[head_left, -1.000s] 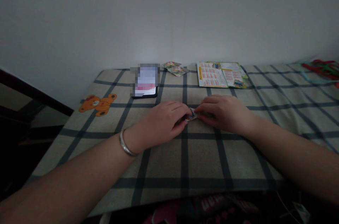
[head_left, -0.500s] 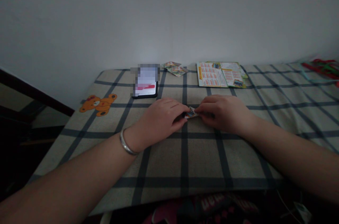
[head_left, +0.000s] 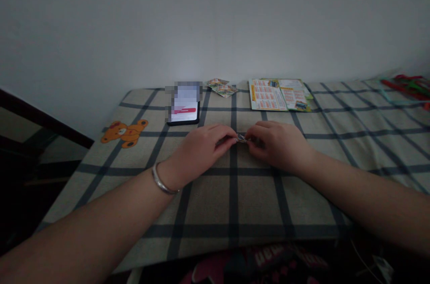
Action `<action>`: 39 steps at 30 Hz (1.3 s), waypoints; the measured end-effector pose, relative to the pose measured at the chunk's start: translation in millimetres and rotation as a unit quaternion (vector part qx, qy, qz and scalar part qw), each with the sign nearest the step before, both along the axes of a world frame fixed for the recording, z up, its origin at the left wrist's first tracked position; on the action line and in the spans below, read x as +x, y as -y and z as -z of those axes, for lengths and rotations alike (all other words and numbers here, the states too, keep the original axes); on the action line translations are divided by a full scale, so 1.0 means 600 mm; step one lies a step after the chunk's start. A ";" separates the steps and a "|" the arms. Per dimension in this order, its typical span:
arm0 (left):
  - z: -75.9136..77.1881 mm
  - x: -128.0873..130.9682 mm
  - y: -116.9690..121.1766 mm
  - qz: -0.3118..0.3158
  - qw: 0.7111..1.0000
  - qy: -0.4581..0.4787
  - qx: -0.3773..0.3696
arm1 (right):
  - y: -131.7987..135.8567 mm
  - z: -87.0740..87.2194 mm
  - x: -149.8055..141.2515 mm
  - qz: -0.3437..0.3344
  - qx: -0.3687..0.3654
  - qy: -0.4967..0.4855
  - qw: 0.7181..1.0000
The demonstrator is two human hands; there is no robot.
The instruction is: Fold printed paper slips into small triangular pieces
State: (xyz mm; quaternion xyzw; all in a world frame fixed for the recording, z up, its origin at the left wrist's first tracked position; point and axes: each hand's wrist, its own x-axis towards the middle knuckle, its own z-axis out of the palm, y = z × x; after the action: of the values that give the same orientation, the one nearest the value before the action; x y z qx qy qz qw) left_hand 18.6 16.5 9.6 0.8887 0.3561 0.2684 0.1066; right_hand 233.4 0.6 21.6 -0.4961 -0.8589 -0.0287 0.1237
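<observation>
Between my fingertips is a small piece of printed paper [head_left: 241,138], seen nearly edge-on and mostly covered by my fingers. My left hand [head_left: 205,147], a silver bangle on its wrist, pinches the paper's left side between thumb and fingers. On the other side, my right hand [head_left: 278,144] pinches it with curled fingers. Both hands are low over the checked tablecloth [head_left: 255,199]. Whether the paper is folded cannot be made out.
A lit phone [head_left: 184,105] lies beyond my left hand, beside two small printed paper pieces [head_left: 223,89] near the wall. Printed sheets [head_left: 280,95] lie beyond my right hand. A bear picture [head_left: 124,133] is at left; red and green items [head_left: 410,87] sit far right.
The paper has turned from showing its printed face to nearly edge-on. My left hand has shifted slightly left, and my right fingers have moved slightly left and curled more.
</observation>
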 end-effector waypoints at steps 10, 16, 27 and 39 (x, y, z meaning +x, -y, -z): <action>0.004 0.009 0.001 -0.045 0.979 0.146 -0.131 | 0.002 0.006 -0.002 -0.010 -0.006 -0.052 0.999; 0.005 0.011 -0.001 -0.055 0.983 0.139 -0.102 | 0.004 0.007 -0.008 -0.007 -0.074 -0.130 0.989; 0.004 0.018 0.005 -0.043 0.988 0.133 -0.066 | 0.000 0.009 -0.011 -0.038 -0.144 -0.188 0.971; 0.001 0.021 0.013 -0.001 0.998 0.050 -0.028 | -0.006 0.013 -0.013 -0.066 -0.119 -0.188 0.973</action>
State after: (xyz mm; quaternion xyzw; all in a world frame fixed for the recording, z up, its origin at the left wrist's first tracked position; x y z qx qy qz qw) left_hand 31.1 8.6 8.9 0.8704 0.3584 0.3028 0.1492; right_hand 225.7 4.3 14.1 -0.4463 -0.8482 0.1757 0.2249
